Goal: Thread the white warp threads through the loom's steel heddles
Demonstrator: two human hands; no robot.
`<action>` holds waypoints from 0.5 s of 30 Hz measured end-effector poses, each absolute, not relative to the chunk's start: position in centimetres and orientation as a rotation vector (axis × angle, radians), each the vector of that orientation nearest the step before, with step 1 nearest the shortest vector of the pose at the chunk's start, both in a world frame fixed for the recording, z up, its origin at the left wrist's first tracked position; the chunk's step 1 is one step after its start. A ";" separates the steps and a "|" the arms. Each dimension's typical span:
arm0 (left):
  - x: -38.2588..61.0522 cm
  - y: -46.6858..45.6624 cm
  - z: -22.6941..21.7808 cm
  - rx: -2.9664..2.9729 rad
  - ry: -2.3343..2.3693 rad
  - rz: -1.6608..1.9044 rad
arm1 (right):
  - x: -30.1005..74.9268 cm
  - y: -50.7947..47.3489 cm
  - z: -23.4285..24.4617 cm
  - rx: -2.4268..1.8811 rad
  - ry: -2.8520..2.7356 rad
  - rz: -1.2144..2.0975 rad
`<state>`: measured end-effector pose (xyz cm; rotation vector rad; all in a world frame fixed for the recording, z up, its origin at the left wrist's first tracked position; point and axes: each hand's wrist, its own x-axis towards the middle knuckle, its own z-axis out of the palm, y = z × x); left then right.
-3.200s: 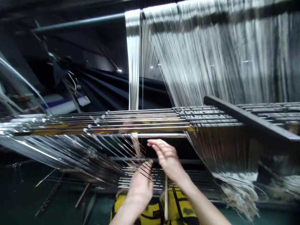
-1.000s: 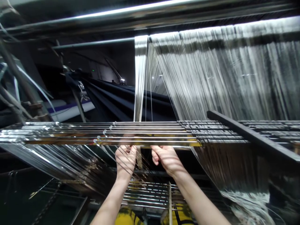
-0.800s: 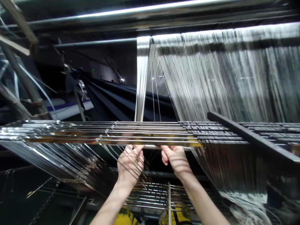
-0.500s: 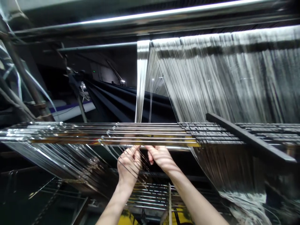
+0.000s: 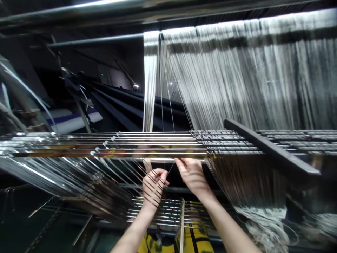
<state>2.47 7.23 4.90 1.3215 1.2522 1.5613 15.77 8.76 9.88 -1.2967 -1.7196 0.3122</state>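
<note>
My left hand (image 5: 154,186) is below the horizontal metal rods (image 5: 163,143) of a loom, its thumb and fingers closed in a pinch. Several thin wire heddles (image 5: 133,172) slant across its back. To its right, my right hand (image 5: 191,174) has its fingertips pressed together just under the lowest rod. A fine, dark thread (image 5: 171,168) appears to run between the two pinches. Behind the rods, a skin-coloured part of another person's hand (image 5: 147,164) shows above my left hand, mostly hidden.
Pale warp threads (image 5: 223,77) hang at right, with a narrow bundle (image 5: 150,84) left of them. A dark bar (image 5: 271,147) crosses the rods. Dense heddles (image 5: 76,179) crowd the left. Loose yarn (image 5: 271,225) hangs lower right. Yellow-and-black clothing (image 5: 197,239) shows below.
My hands have moved apart: the left is lower, the right farther right. The fine thread between them now shows. The view has shifted, so the loom sits higher and farther left.
</note>
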 end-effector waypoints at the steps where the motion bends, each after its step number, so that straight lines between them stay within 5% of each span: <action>1: 2.2 7.0 4.9 1.277 1.239 1.539 | 15.8 8.3 9.9 -1.189 -1.759 0.295; 6: 0.0 4.8 6.5 1.063 1.323 1.589 | 15.8 6.3 9.7 -0.760 -2.019 0.324; 15: 0.5 3.8 7.4 0.929 1.249 1.688 | 14.4 7.3 9.1 -0.871 -2.246 0.165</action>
